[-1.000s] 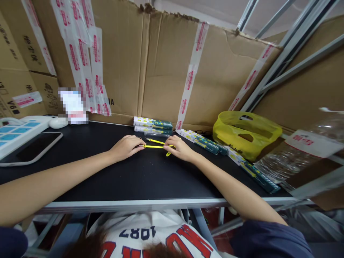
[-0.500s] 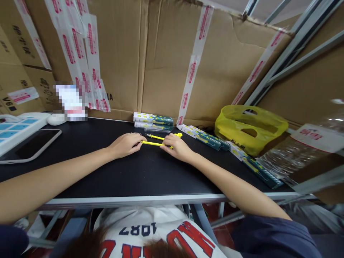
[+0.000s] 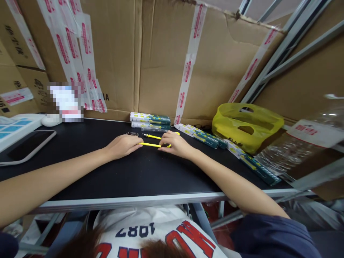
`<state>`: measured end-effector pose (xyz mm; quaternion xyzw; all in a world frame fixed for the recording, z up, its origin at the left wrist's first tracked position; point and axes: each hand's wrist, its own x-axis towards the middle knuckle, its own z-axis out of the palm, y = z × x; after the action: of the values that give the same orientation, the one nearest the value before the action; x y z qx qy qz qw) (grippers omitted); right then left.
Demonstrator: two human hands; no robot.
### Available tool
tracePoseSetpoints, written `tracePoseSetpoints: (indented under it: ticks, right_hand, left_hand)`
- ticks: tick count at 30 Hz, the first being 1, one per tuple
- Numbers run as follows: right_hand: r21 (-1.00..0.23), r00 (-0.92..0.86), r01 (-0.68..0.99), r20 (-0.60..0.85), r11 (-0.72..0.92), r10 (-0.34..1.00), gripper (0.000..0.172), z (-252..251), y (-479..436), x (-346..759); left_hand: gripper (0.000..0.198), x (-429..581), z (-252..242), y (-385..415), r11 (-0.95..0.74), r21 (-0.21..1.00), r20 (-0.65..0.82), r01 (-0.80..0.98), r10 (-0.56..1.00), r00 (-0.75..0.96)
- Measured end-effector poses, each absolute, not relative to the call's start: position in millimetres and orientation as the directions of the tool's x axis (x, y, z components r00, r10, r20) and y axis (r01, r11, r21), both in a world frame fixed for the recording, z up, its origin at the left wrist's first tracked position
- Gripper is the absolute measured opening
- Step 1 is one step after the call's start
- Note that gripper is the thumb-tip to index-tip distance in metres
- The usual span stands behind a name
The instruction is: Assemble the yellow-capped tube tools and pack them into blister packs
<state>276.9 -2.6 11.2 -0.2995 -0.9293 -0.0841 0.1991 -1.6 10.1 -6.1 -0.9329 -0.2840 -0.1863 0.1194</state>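
My left hand [image 3: 122,146] rests on the black tabletop [image 3: 107,172], its fingers pinched on the left end of a thin yellow pen [image 3: 149,144]. My right hand [image 3: 174,144] is closed over the right end of the same pen. A second yellow pen [image 3: 152,136] lies just behind it on the table. A small wire clip [image 3: 132,134] sits behind my left hand. Two green and white pen boxes [image 3: 150,121] are stacked at the back.
More green pen boxes [image 3: 206,139] lie in a row to the right, with a yellow plastic bag [image 3: 245,128] behind them. A phone [image 3: 25,147] and a white device [image 3: 13,127] sit at the left. Taped cardboard [image 3: 161,61] walls the back. Clear plastic bags [image 3: 303,147] lie at the far right.
Both hands stay on the yellow pen; my right hand has slid left along it and covers more of its end. The view has shifted slightly.
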Motion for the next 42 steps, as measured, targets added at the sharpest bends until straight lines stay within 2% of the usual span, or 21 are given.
tracePoseSetpoints:
  ticks: [6, 10, 14, 18, 22, 27, 30, 36, 42]
  right_hand:
    - [0.032, -0.608, 0.749, 0.430, 0.662, 0.667, 0.009, 30, 18, 318]
    - [0.036, -0.585, 0.792, 0.328, 0.609, 0.742, 0.010, 26, 24, 327]
    - [0.018, -0.578, 0.806, 0.242, 0.592, 0.779, 0.012, 24, 20, 322]
    - [0.029, -0.572, 0.812, 0.243, 0.583, 0.783, 0.016, 27, 17, 322]
    - [0.127, -0.552, 0.832, 0.290, 0.540, 0.782, 0.023, 33, 16, 327]
    - [0.208, -0.496, 0.868, 0.312, 0.451, 0.811, 0.021, 38, 14, 329]
    - [0.195, -0.526, 0.850, 0.283, 0.489, 0.802, 0.019, 35, 14, 327]
    - [0.095, -0.569, 0.820, 0.245, 0.565, 0.785, 0.012, 27, 13, 320]
    - [0.116, -0.575, 0.817, 0.238, 0.564, 0.783, 0.012, 28, 10, 317]
  left_hand:
    - [0.037, -1, -7, 10, -0.769, -0.023, 0.439, 0.639, 0.566, 0.698]
    - [0.038, -2, -8, 11, -0.756, 0.030, 0.429, 0.654, 0.601, 0.675]
    - [0.038, -2, -8, 12, -0.769, 0.026, 0.438, 0.639, 0.583, 0.684]
    - [0.037, -1, -7, 11, -0.770, 0.015, 0.442, 0.638, 0.577, 0.687]
    - [0.035, 0, -6, 10, -0.769, 0.028, 0.433, 0.638, 0.585, 0.686]
    - [0.034, -2, -8, 12, -0.777, 0.053, 0.435, 0.627, 0.583, 0.686]
    - [0.034, -2, -10, 13, -0.788, 0.034, 0.435, 0.615, 0.566, 0.700]
    - [0.033, -1, -7, 12, -0.809, -0.002, 0.430, 0.587, 0.530, 0.731]
    - [0.033, -1, -6, 11, -0.806, -0.043, 0.406, 0.590, 0.525, 0.747]
